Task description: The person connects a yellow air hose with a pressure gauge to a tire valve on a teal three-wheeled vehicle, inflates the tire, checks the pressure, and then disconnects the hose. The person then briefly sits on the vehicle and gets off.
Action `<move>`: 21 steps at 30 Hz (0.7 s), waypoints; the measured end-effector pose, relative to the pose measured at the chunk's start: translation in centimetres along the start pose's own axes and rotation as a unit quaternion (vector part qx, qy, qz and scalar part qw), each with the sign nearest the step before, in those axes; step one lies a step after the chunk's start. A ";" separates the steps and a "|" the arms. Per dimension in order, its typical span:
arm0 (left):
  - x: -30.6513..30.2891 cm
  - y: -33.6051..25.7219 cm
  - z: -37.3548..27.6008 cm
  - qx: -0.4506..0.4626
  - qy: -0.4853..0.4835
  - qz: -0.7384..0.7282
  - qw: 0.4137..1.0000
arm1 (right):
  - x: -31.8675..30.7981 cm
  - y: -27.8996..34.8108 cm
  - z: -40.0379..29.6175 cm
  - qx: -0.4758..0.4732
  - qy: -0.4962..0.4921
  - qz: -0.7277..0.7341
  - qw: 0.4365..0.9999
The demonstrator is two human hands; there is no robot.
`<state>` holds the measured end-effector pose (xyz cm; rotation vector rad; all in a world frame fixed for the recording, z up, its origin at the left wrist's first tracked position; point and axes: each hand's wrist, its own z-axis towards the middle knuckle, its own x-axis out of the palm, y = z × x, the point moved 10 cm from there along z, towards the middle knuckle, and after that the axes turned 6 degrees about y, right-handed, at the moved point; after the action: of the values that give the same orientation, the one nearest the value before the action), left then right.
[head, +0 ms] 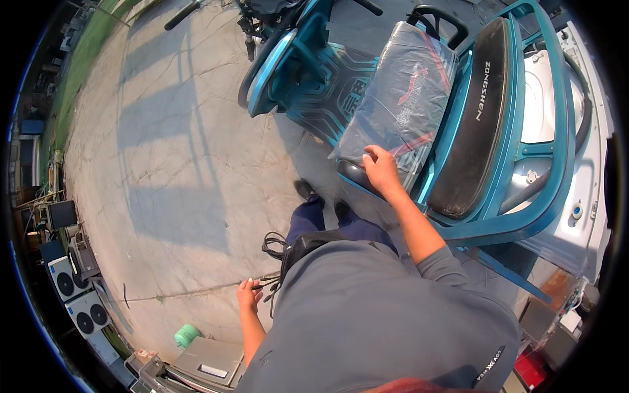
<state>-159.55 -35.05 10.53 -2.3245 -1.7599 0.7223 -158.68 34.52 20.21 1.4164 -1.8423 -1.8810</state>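
Note:
My right hand (382,169) rests at the near corner of the plastic-wrapped seat (408,88) of a teal cargo tricycle, its fingers bent over the edge and no object seen in it. Behind the seat stands a black padded backrest (474,118) in a teal frame. Low on the other side, my left hand (249,293) has its fingers closed around black cable ends (268,282). More black cable (275,244) hangs in loops from a dark bag at my waist.
The tricycle's footboard (339,93) and handlebar grip (183,14) lie ahead. White appliance panels (565,196) fill the cargo bed at right. Fan units (78,294), a green gas cylinder (186,336) and a metal cabinet (209,361) stand at left on cracked concrete (162,172).

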 end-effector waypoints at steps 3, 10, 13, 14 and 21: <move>1.1 -8.1 3.1 0.022 0.002 -0.001 1.000 | 1.5 0.0 4.8 0.038 0.035 -0.020 0.998; 7.4 -50.7 3.8 0.371 0.001 0.032 0.928 | 2.0 1.0 12.4 0.040 -0.002 -0.064 0.997; 12.4 -69.1 -3.3 0.558 -0.025 0.063 0.827 | 1.4 4.8 15.5 0.032 0.001 -0.065 0.997; 14.4 -74.0 -5.7 0.615 -0.039 0.085 0.783 | 0.5 6.6 16.9 0.032 0.000 -0.068 0.997; 28.5 -92.1 -13.3 0.728 -0.161 0.312 0.589 | -5.3 12.6 25.5 -0.010 -0.031 -0.126 0.992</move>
<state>-227.91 22.18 49.56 -1.3657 0.1512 1.7741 -179.40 53.02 28.35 1.6713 -1.7355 -2.0720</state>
